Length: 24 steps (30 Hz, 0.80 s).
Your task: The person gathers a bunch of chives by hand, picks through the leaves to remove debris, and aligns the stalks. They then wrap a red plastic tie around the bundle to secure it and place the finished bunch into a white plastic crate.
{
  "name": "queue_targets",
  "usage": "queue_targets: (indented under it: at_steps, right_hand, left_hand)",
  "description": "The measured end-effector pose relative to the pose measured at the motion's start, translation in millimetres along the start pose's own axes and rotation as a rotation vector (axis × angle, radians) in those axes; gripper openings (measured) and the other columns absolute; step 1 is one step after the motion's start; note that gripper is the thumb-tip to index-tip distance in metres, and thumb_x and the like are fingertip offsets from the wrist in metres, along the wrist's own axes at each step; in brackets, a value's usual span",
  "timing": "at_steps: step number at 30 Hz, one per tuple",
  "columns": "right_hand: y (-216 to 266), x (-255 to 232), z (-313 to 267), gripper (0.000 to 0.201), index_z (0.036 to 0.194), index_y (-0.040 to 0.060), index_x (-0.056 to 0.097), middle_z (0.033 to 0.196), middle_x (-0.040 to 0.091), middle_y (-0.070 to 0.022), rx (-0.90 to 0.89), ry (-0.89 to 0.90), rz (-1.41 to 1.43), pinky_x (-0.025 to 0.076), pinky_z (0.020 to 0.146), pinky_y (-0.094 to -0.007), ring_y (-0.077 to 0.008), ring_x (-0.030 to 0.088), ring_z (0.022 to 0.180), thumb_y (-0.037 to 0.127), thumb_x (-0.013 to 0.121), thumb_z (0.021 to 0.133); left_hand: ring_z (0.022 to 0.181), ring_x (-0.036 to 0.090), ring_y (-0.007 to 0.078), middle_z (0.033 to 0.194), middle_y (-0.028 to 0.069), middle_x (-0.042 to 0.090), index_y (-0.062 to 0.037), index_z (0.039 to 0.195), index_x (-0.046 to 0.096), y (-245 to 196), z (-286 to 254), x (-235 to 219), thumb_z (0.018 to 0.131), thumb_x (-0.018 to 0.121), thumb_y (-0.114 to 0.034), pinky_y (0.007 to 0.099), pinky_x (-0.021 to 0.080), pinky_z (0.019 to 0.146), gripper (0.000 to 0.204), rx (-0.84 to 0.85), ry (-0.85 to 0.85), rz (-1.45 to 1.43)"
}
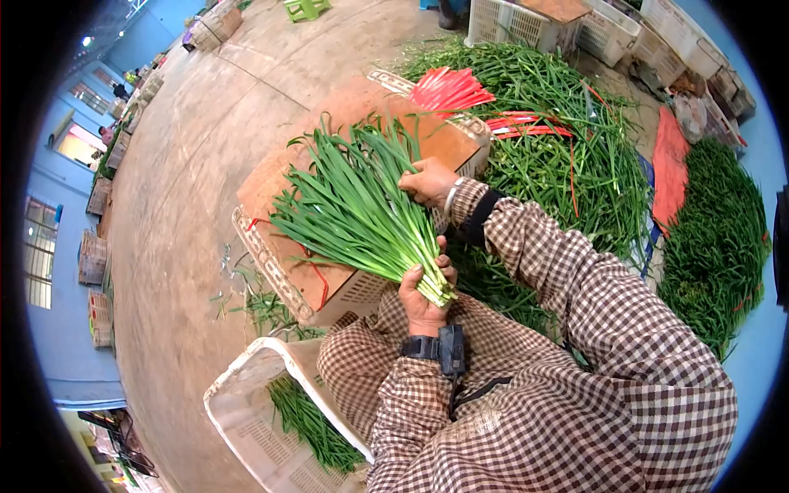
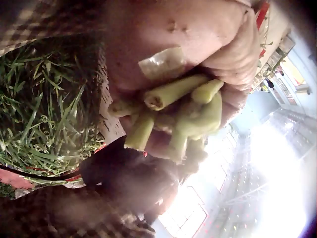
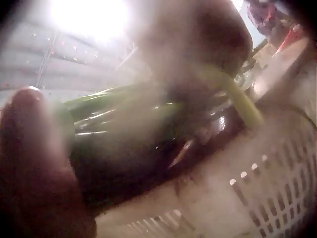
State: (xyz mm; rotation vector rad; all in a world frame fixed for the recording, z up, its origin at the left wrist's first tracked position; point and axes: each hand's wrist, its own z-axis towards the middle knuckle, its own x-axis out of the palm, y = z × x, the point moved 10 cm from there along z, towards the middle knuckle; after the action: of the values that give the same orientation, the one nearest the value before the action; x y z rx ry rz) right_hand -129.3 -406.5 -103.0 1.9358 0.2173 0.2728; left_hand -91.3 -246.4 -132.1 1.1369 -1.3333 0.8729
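Note:
A bunch of long green stalks (image 1: 353, 205) with pale cut ends lies fanned over a board-topped crate. My left hand (image 1: 423, 300) grips the bunch near its pale ends, thumb and fingers curled round it. In the left wrist view the cut ends (image 2: 166, 96) stick out of the left hand (image 2: 183, 34). My right hand (image 1: 431, 182) is at the bunch's right edge, higher up among the leaves, its fingers bent; whether it pinches a leaf is hidden. The right wrist view is blurred, with a finger (image 3: 37, 158) beside the green leaves (image 3: 114, 114).
The board (image 1: 283, 275) tops an upturned crate, with a red strip on it. Red ties (image 1: 450, 89) lie on a farther crate. A large heap of greens (image 1: 567, 156) is at the right, another heap (image 1: 715, 238) beyond. A white basket (image 1: 246, 411) at lower left holds greens.

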Motion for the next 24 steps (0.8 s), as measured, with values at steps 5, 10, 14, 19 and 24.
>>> queue_targets:
  at_steps: [5,10,14,19,24]
  right_hand:
    - [2.5,-4.9,-1.6,0.009,0.076,0.0044,0.053,0.058,0.050,-0.0009,-0.093,-0.006,0.271,0.034,0.036,-0.0224,-0.0084,0.044,0.042,0.007,0.062,0.078]
    - [13.2,-3.5,-6.8,0.008,0.075,0.0013,0.054,0.061,0.053,-0.0025,-0.095,-0.003,0.183,0.036,0.037,-0.0215,-0.0085,0.047,0.043,0.004,0.061,0.077]
    - [17.4,-7.7,-12.5,0.008,0.075,0.0003,0.054,0.060,0.054,-0.0039,-0.082,-0.045,0.040,0.037,0.036,-0.0223,-0.0099,0.048,0.042,0.003,0.061,0.077]
    - [4.9,0.7,-2.2,0.009,0.072,0.0005,0.055,0.060,0.056,-0.0050,-0.071,-0.008,0.189,0.039,0.039,-0.0230,-0.0109,0.050,0.043,0.005,0.061,0.076]
    - [51.0,50.5,-31.6,0.008,0.084,-0.0026,0.059,0.064,0.057,-0.0040,-0.263,0.258,-0.181,0.042,0.044,-0.0230,-0.0084,0.052,0.046,0.002,0.056,0.078]
  left_hand:
    - [0.090,0.054,0.0255,0.125,0.0268,0.042,-0.0007,0.134,0.025,0.6,-1.1,1.9,0.079,0.050,-0.005,0.0361,0.052,0.075,0.061,-0.004,-0.009,-0.011]
    - [0.091,0.055,0.0263,0.125,0.0264,0.042,-0.0007,0.134,0.025,1.5,-1.2,3.7,0.079,0.050,-0.005,0.0364,0.052,0.076,0.060,-0.012,0.009,-0.007]
    - [0.093,0.055,0.0269,0.125,0.0263,0.042,-0.0004,0.134,0.025,1.0,-0.6,2.4,0.079,0.049,-0.005,0.0366,0.053,0.076,0.060,-0.016,0.010,-0.006]
    - [0.091,0.055,0.0258,0.124,0.0255,0.042,0.0006,0.133,0.026,1.3,-0.6,0.6,0.079,0.049,-0.005,0.0354,0.052,0.074,0.059,-0.014,-0.011,-0.001]
    - [0.076,0.050,0.0201,0.116,0.0213,0.046,0.0010,0.131,0.028,3.3,-1.2,6.7,0.075,0.051,-0.003,0.0328,0.048,0.068,0.060,-0.002,0.003,0.001]
